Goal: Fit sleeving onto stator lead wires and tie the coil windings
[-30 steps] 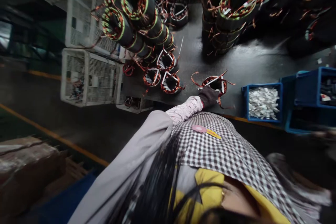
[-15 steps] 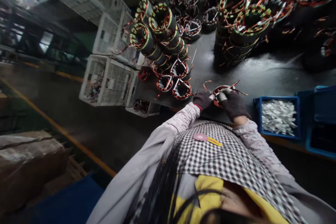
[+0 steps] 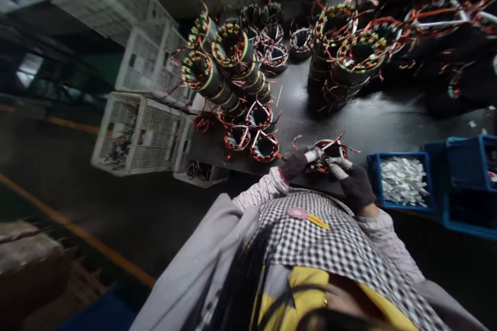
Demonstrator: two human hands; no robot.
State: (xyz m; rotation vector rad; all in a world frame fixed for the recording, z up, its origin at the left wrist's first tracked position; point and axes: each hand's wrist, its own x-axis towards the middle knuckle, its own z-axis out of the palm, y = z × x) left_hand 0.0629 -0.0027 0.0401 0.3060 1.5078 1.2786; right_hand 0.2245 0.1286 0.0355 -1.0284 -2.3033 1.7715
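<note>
Copper-wound dark ring with a white strip across its top. Sits on the dark, smooth tabletop, near the edge by the black-and-white checked apron. Loose copper leads at its ten and one o'clock.

Left hand in a dark glove with pale finger coverings at about nine o'clock of the ring, right hand, gloved likewise, at four. Fingertips of both close together at the near rim; cannot tell whether pinching a wire or merely touching.

Three similar copper-wound rings between nine and ten o'clock, stacked dark cylinders with yellow-green coil ends beyond. Between three and four, just beside the right hand, blue plastic bin of small white pieces.
</note>
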